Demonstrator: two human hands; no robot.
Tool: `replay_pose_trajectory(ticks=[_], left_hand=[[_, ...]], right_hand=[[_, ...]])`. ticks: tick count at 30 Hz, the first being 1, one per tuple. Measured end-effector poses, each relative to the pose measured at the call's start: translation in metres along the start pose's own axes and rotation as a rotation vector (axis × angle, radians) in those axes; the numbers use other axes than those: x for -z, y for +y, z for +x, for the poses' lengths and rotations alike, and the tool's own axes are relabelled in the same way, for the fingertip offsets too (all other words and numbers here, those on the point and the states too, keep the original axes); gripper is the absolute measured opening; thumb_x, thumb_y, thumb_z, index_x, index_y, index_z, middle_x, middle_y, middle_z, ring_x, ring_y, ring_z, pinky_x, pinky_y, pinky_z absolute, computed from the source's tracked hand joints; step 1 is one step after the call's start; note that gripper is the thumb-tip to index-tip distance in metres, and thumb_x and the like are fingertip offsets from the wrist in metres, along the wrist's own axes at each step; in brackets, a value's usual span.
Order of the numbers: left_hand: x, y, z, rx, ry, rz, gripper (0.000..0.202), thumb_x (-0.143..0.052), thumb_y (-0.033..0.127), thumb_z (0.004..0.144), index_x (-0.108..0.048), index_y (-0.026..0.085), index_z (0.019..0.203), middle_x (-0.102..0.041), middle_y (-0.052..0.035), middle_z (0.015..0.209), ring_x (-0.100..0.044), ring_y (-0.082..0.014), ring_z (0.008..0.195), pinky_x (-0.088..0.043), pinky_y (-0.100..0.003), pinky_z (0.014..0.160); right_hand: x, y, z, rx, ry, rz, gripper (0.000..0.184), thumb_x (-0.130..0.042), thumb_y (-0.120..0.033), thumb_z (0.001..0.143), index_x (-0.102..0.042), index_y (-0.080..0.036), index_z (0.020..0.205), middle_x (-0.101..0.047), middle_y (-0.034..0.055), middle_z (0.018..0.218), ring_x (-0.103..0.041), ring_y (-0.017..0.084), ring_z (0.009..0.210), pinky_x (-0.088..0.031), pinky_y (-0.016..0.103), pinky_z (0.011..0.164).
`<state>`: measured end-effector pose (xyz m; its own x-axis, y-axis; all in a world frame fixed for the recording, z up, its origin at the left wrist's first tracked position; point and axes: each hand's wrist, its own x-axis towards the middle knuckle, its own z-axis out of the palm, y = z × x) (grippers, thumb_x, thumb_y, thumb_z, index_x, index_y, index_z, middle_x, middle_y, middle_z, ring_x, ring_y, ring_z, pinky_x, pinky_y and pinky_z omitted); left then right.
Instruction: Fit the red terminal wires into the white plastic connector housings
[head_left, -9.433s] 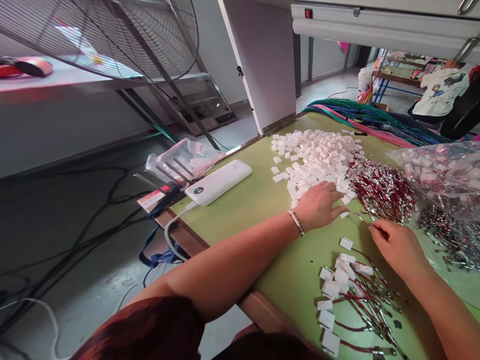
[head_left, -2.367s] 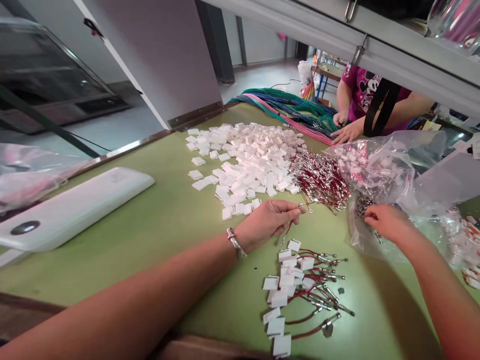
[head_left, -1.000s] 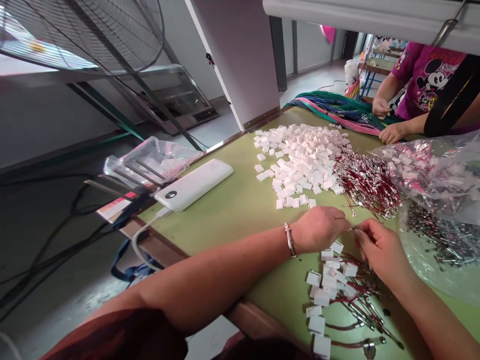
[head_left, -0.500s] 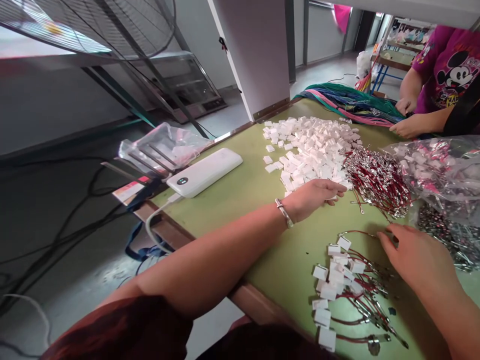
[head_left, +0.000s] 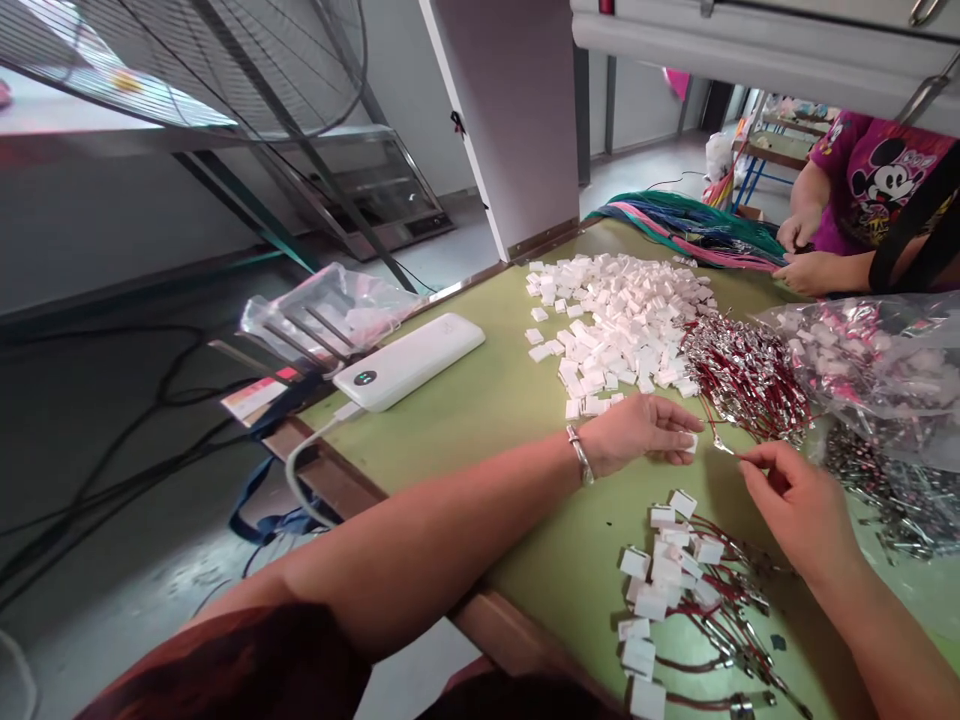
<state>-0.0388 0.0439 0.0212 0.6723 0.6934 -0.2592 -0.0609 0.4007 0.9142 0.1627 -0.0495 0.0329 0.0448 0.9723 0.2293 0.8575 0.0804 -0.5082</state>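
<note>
My left hand [head_left: 637, 432] rests on the green table [head_left: 480, 420], fingers closed on a small white plastic piece [head_left: 689, 441] taken from the edge of the white pile [head_left: 622, 325]. My right hand [head_left: 795, 500] pinches the metal end of a thin red wire [head_left: 724, 447], held a short gap from the white piece. Beside both hands lies a heap of red wires with metal terminals [head_left: 746, 375]. In front of me sits a cluster of wires fitted with white pieces [head_left: 690, 590].
A white power bank [head_left: 409, 362] with its cable lies at the left edge, next to a clear bag [head_left: 330, 310]. Clear bags of parts [head_left: 885, 360] sit at the right. Coloured cable bundles [head_left: 690, 225] lie at the far end, where another person's hands [head_left: 806, 270] work. A fan [head_left: 187, 60] stands at the left.
My left hand has drawn back from the white pile with one white piece. My right hand has lifted off the table and now pinches a red wire near that piece.
</note>
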Motion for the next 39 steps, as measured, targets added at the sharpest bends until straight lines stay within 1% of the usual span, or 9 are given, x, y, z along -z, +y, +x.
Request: replay_pose_trajectory(ticks=[9, 14, 18, 23, 25, 29, 33, 36, 39], left_hand=[[-0.006, -0.006, 0.001, -0.039, -0.048, -0.083, 0.021, -0.068, 0.001, 0.072, -0.074, 0.017, 0.084, -0.073, 0.0002, 0.07, -0.066, -0.0076, 0.063, -0.056, -0.022, 0.073], [-0.007, -0.006, 0.001, -0.093, -0.024, -0.067, 0.02, -0.066, 0.001, 0.073, -0.073, 0.017, 0.083, -0.072, -0.0003, 0.072, -0.065, -0.0081, 0.064, -0.056, -0.024, 0.075], [-0.007, -0.003, -0.002, -0.184, -0.008, 0.182, 0.016, -0.066, 0.008, 0.075, -0.073, 0.017, 0.087, -0.073, -0.0016, 0.075, -0.065, -0.009, 0.064, -0.057, -0.025, 0.073], [-0.012, -0.002, -0.005, -0.484, -0.06, 0.677, 0.012, -0.065, 0.013, 0.078, -0.074, 0.019, 0.084, -0.072, -0.0033, 0.085, -0.064, -0.0105, 0.076, -0.054, -0.023, 0.076], [-0.014, -0.005, -0.005, -0.437, -0.069, 0.653, 0.014, -0.065, 0.013, 0.078, -0.074, 0.019, 0.087, -0.073, -0.0029, 0.082, -0.064, -0.0102, 0.073, -0.055, -0.023, 0.073], [-0.019, -0.014, -0.002, -0.162, -0.008, 0.309, 0.017, -0.065, 0.013, 0.076, -0.074, 0.017, 0.089, -0.071, -0.0002, 0.067, -0.063, -0.0085, 0.059, -0.055, -0.021, 0.063], [-0.024, -0.019, -0.001, -0.104, 0.017, 0.297, 0.017, -0.063, 0.009, 0.074, -0.075, 0.018, 0.083, -0.069, 0.0023, 0.06, -0.059, -0.0062, 0.053, -0.052, -0.017, 0.058], [-0.024, -0.018, 0.0, -0.198, 0.006, 0.436, 0.015, -0.065, 0.014, 0.075, -0.075, 0.018, 0.085, -0.072, 0.0001, 0.07, -0.062, -0.0075, 0.06, -0.053, -0.018, 0.061], [-0.016, -0.014, 0.003, -0.429, 0.006, 0.673, 0.019, -0.066, 0.023, 0.08, -0.073, 0.019, 0.098, -0.073, -0.0036, 0.087, -0.065, -0.0112, 0.077, -0.055, -0.024, 0.074]], right_hand=[[-0.003, -0.006, -0.007, 0.051, -0.004, 0.078, 0.016, -0.054, -0.034, 0.085, -0.061, -0.022, 0.077, -0.063, -0.0012, 0.062, -0.054, 0.014, 0.052, -0.04, 0.026, 0.054], [-0.005, -0.005, -0.008, 0.034, -0.099, 0.101, 0.019, -0.05, -0.034, 0.087, -0.065, -0.022, 0.082, -0.065, -0.0003, 0.064, -0.057, 0.015, 0.056, -0.043, 0.027, 0.057], [-0.003, -0.007, -0.008, -0.035, -0.198, 0.142, 0.022, -0.05, -0.035, 0.085, -0.063, -0.022, 0.073, -0.058, -0.0031, 0.056, -0.051, 0.013, 0.051, -0.039, 0.025, 0.052], [0.001, -0.013, -0.005, -0.183, -0.362, 0.291, 0.025, -0.051, -0.035, 0.08, -0.054, -0.02, 0.06, -0.047, -0.005, 0.051, -0.041, 0.011, 0.048, -0.032, 0.023, 0.046], [0.001, -0.016, -0.003, -0.187, -0.368, 0.348, 0.025, -0.05, -0.035, 0.081, -0.053, -0.02, 0.061, -0.047, -0.0051, 0.053, -0.041, 0.011, 0.05, -0.033, 0.023, 0.047], [-0.002, -0.02, -0.002, -0.139, -0.314, 0.338, 0.024, -0.047, -0.036, 0.082, -0.054, -0.021, 0.066, -0.046, -0.0052, 0.054, -0.041, 0.011, 0.051, -0.032, 0.023, 0.049], [-0.009, -0.017, -0.004, -0.111, -0.297, 0.279, 0.024, -0.048, -0.035, 0.083, -0.052, -0.021, 0.064, -0.051, -0.004, 0.054, -0.045, 0.012, 0.051, -0.031, 0.023, 0.048], [-0.012, -0.012, -0.006, -0.075, -0.256, 0.241, 0.024, -0.048, -0.032, 0.084, -0.051, -0.021, 0.063, -0.051, -0.0046, 0.052, -0.045, 0.012, 0.05, -0.031, 0.023, 0.048], [-0.009, -0.011, -0.008, -0.054, -0.281, 0.233, 0.021, -0.048, -0.03, 0.084, -0.054, -0.021, 0.066, -0.052, -0.0048, 0.053, -0.047, 0.012, 0.051, -0.035, 0.023, 0.05]])
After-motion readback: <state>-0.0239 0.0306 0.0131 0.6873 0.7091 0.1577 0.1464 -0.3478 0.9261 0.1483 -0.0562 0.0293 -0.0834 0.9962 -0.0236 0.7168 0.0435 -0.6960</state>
